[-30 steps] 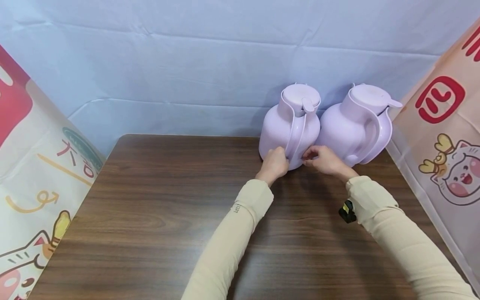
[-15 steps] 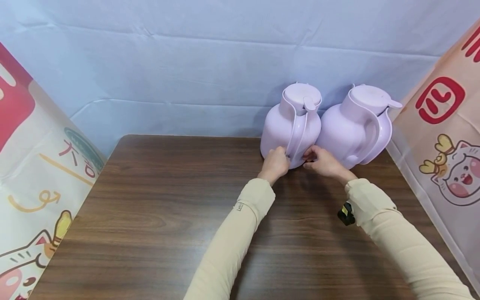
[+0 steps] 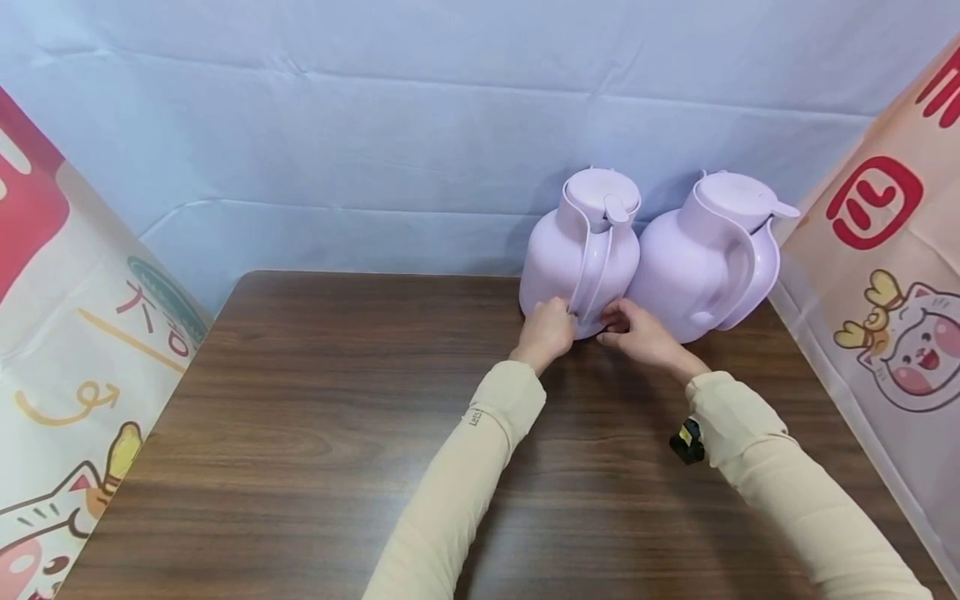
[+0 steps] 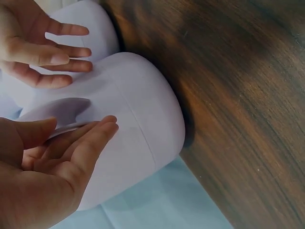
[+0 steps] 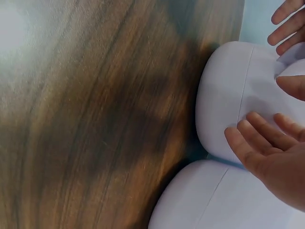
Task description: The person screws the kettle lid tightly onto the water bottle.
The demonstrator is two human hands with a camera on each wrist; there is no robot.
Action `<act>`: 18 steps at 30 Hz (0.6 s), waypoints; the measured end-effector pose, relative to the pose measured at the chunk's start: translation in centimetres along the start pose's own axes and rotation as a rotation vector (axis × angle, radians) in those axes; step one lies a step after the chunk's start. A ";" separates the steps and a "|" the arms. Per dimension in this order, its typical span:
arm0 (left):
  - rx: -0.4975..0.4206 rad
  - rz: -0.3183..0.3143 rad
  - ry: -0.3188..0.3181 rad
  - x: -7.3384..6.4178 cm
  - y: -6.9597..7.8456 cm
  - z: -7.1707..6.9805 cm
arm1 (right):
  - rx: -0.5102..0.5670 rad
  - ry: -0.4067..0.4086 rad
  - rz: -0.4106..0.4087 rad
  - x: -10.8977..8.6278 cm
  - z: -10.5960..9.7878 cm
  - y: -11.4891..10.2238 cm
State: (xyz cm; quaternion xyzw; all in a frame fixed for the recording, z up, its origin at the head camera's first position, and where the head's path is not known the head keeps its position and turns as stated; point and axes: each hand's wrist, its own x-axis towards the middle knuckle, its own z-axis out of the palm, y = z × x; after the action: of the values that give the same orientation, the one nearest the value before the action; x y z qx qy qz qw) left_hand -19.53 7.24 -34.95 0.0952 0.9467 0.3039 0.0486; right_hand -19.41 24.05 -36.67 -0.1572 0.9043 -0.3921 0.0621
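Two lilac insulated jugs with lids and side handles stand upright, close together at the table's back right. At the lower end of the left jug's (image 3: 543, 258) handle (image 3: 597, 268), which faces me, my left hand (image 3: 546, 329) holds on, thumb on one side and fingers on the other in the left wrist view. My right hand (image 3: 641, 335) is at the same jug's lower right side, fingers extended with their tips at the wall in the right wrist view (image 5: 274, 155). The right jug (image 3: 671, 262) stands just behind this hand, its handle turned to the right.
The brown wood-grain table (image 3: 322, 400) reaches from the jugs to the front. A pale blue cloth (image 3: 360, 150) hangs right behind them. Printed cloth panels flank the table, the right one (image 3: 892, 308) near the right jug. A small black device (image 3: 687, 442) shows at my right cuff.
My right hand has shifted slightly left and toward me along the jug's base. The left hand keeps its place at the handle, and both jugs stand where they were.
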 end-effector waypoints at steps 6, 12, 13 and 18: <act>0.027 0.011 -0.028 -0.3 -0.5 0.0 | 0.038 0.012 0.008 -0.6 0.4 0.1; -0.019 0.004 -0.022 -1.1 -2.8 0.5 | 0.041 0.086 0.013 -1.7 0.5 0.5; -0.019 0.004 -0.019 -1.4 -3.3 0.6 | 0.040 0.103 0.013 -1.9 0.5 0.6; 0.074 0.039 0.005 -3.0 -6.5 0.4 | 0.010 0.171 0.026 -3.3 1.1 1.3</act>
State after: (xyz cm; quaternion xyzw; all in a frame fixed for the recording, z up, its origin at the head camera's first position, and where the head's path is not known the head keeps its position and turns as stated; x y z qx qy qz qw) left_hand -17.55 1.66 -38.97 0.1146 0.9554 0.2697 0.0369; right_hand -16.34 25.23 -38.35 -0.1108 0.9062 -0.4079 -0.0095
